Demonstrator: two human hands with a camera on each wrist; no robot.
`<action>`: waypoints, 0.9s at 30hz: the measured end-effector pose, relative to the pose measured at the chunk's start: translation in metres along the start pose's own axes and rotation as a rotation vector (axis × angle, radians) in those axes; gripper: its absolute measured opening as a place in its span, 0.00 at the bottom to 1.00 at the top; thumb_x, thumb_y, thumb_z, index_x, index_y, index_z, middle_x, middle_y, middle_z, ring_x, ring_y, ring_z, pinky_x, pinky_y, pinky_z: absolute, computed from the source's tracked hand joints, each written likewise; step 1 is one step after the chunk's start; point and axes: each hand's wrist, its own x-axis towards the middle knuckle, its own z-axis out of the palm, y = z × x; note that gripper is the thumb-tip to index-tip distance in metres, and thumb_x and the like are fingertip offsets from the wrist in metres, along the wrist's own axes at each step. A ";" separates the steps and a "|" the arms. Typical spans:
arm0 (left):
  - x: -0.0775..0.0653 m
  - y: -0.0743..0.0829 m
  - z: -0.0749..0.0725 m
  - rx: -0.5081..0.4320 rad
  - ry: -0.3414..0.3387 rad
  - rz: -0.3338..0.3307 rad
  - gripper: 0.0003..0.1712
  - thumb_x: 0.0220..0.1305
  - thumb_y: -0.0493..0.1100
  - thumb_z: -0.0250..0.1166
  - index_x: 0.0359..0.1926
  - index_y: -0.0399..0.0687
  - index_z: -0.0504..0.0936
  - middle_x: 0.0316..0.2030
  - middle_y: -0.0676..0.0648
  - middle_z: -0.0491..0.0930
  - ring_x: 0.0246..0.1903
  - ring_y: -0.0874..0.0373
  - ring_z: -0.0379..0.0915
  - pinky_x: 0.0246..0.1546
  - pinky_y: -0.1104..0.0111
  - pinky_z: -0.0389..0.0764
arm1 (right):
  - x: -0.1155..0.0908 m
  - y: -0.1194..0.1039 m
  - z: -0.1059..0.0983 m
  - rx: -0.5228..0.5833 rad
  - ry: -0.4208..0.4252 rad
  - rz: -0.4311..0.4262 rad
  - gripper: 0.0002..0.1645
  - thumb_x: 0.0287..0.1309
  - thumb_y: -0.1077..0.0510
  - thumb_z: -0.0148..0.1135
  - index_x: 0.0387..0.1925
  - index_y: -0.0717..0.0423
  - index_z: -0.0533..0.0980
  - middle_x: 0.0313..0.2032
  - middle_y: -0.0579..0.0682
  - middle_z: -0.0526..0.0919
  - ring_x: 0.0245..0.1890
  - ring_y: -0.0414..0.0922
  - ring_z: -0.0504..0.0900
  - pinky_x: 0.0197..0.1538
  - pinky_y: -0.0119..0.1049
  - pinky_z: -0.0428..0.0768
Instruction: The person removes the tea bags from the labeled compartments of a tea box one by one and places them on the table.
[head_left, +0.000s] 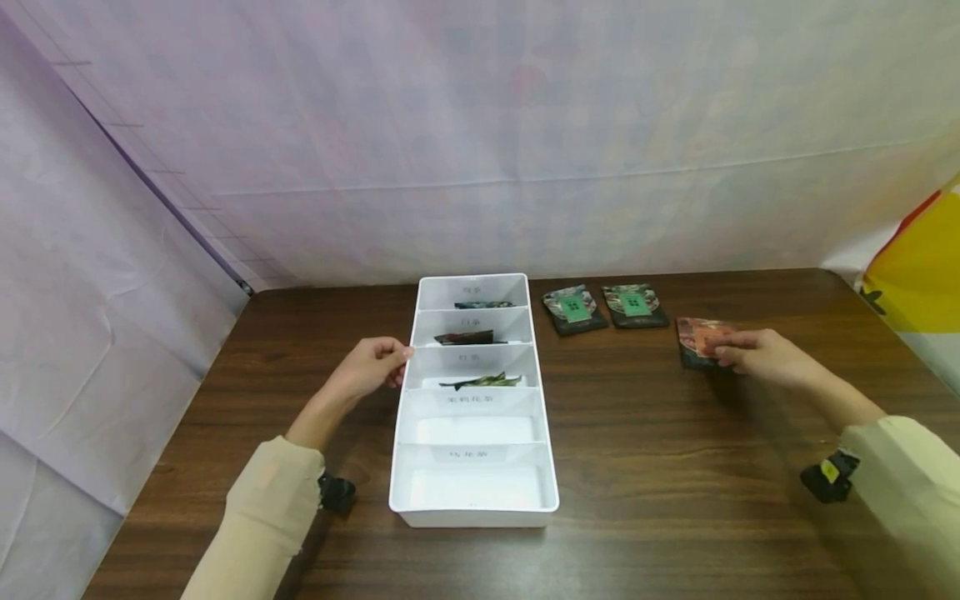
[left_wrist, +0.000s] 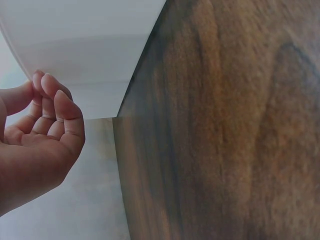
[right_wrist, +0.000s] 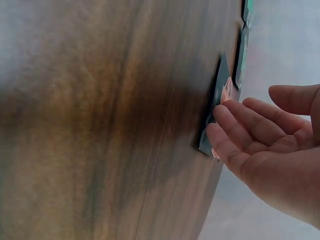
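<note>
A white divided box [head_left: 480, 493] stands on the table with five labelled compartments in a row; I say several. At its left rim my left hand [head_left: 369, 367] pinches the edge between thumb and fingertips, as the left wrist view also shows. My right hand [head_left: 768, 360] reaches over a reddish tea sachet [head_left: 693, 335] lying on the table at the right. In the right wrist view its fingertips touch the sachet's face [right_wrist: 226, 90], while the thumb stands apart. Two sachets with green labels, a left one [head_left: 575, 309] and a right one [head_left: 634, 305], lie nearby.
Tea sachets stand in the three far compartments: a dark one [head_left: 483, 305], a reddish-dark one [head_left: 465, 337] and a green one [head_left: 487, 381]. A pale cloth [head_left: 480, 167] hangs behind the wooden table [head_left: 637, 492]. Yellow cloth [head_left: 918, 258] shows at the right.
</note>
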 end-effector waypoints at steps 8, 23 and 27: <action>-0.001 0.000 0.000 0.005 0.001 0.001 0.11 0.66 0.34 0.53 0.29 0.28 0.72 0.17 0.47 0.70 0.19 0.61 0.67 0.24 0.70 0.74 | 0.015 0.009 -0.006 0.030 -0.002 0.037 0.29 0.69 0.54 0.41 0.58 0.76 0.60 0.52 0.73 0.69 0.51 0.65 0.69 0.45 0.47 0.76; -0.002 0.002 0.000 -0.005 -0.004 0.008 0.11 0.66 0.34 0.53 0.29 0.29 0.72 0.19 0.45 0.70 0.19 0.61 0.67 0.23 0.72 0.73 | 0.034 0.007 -0.016 0.089 -0.026 0.082 0.31 0.70 0.53 0.37 0.61 0.77 0.54 0.56 0.75 0.61 0.54 0.67 0.63 0.53 0.55 0.68; -0.001 0.001 0.000 0.000 -0.006 0.005 0.11 0.66 0.34 0.53 0.29 0.29 0.72 0.19 0.45 0.70 0.20 0.61 0.67 0.23 0.71 0.73 | 0.038 0.006 -0.017 0.074 -0.024 0.077 0.32 0.70 0.53 0.36 0.61 0.78 0.52 0.57 0.76 0.60 0.54 0.67 0.63 0.54 0.55 0.67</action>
